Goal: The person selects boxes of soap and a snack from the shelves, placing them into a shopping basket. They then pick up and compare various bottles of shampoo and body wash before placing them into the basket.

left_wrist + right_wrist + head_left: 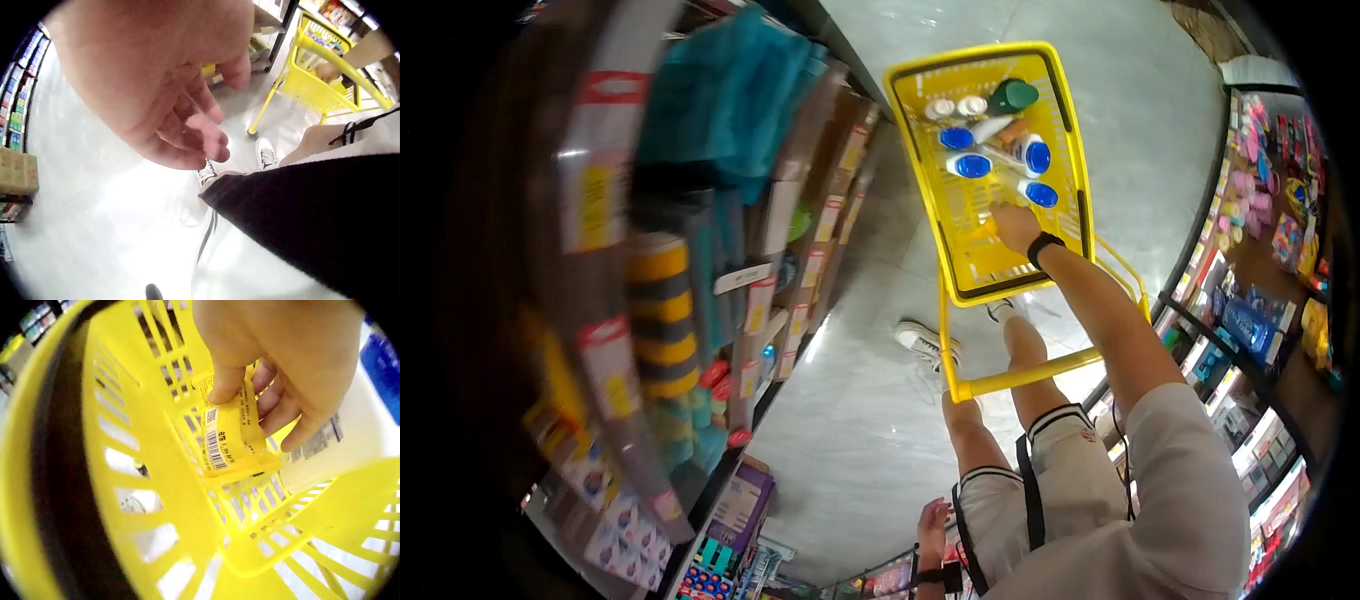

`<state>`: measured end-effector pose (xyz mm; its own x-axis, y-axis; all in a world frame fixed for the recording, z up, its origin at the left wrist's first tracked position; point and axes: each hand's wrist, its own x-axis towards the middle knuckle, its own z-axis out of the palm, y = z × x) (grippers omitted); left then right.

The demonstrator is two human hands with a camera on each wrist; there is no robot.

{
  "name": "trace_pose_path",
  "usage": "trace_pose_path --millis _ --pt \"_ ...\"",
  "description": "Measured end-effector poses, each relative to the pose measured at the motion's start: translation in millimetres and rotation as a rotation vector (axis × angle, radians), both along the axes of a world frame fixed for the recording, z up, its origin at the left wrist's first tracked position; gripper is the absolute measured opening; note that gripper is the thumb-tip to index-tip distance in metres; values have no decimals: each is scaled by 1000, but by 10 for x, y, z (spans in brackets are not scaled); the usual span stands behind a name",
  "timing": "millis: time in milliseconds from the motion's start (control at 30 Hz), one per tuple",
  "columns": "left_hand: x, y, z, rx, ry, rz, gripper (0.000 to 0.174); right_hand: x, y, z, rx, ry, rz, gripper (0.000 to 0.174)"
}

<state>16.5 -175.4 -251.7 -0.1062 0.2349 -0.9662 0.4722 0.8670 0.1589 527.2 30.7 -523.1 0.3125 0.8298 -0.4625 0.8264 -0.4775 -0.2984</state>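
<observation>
My right hand [1017, 228] reaches down into a yellow shopping basket [1080, 190]. Its thumb and fingers pinch a small yellow packet [237, 434] with a barcode, low inside the basket. Right beside those fingers stands a white bottle [369, 422], with a blue part at the view's edge. In the head view, several bottles with blue caps [970, 166] fill the middle of the basket, along with a green-topped container [1013, 96] and two white-topped ones. My left hand [162, 81] hangs by my side, fingers loosely curled around nothing.
The basket rides on a wheeled frame with a yellow push bar [1030, 374], my legs close behind it. Shelves with striped yellow-black rolls [660, 310] and teal goods line the left. More stocked shelves [1250, 330] run along the right, with grey floor [860, 290] between.
</observation>
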Motion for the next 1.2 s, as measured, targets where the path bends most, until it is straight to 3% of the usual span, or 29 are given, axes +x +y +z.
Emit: trace_pose_path --millis 100,167,233,300,367,400,467,533,667,767,800,867,900,1000,1033,1100,1133,1200 --pt "-42 42 55 127 -34 8 29 -52 -8 617 107 126 60 31" --pt "-146 106 99 199 -48 -329 28 -106 42 1380 226 270 18 38" --pt "-169 284 234 274 -34 -348 28 -153 42 1959 234 485 -137 41" --pt "-206 479 302 411 -76 -306 29 -316 28 2742 349 925 -436 25" --pt "-255 670 408 491 -118 -246 27 -408 -3 3122 224 1181 -648 26" --pt "-320 746 396 553 -121 -243 27 -461 1 3295 243 1173 -621 26" --pt "-399 798 526 624 -66 -234 24 -680 86 3707 324 1798 -957 31" --pt "-732 714 216 709 -80 -237 19 -835 249 4018 226 1903 -868 42" --pt "-790 567 452 636 -55 78 19 -1077 688 4280 140 1985 -650 52" --pt "-949 325 455 497 -40 310 23 -1253 864 4907 66 2089 -573 48" --pt "-965 273 505 507 -48 334 23 -1261 922 4929 53 2080 -546 48" --pt "-944 191 561 510 17 648 27 -1262 1111 4931 14 2068 -410 46" --pt "-936 161 545 525 9 680 27 -1261 1253 4928 -3 2059 -372 46" --pt "-1023 -18 465 512 19 686 31 -1408 1633 5175 299 1677 -255 38" --pt "-1041 -103 385 519 17 707 31 -1446 1862 5113 572 1329 28 43" --pt "-1050 -264 231 446 51 651 30 -1535 2184 5278 796 1045 433 49" --pt "-1050 -367 153 435 37 676 32 -1569 2321 5382 797 1046 447 49" --pt "-1004 -552 126 399 48 701 32 -1653 2521 5616 433 601 484 52"
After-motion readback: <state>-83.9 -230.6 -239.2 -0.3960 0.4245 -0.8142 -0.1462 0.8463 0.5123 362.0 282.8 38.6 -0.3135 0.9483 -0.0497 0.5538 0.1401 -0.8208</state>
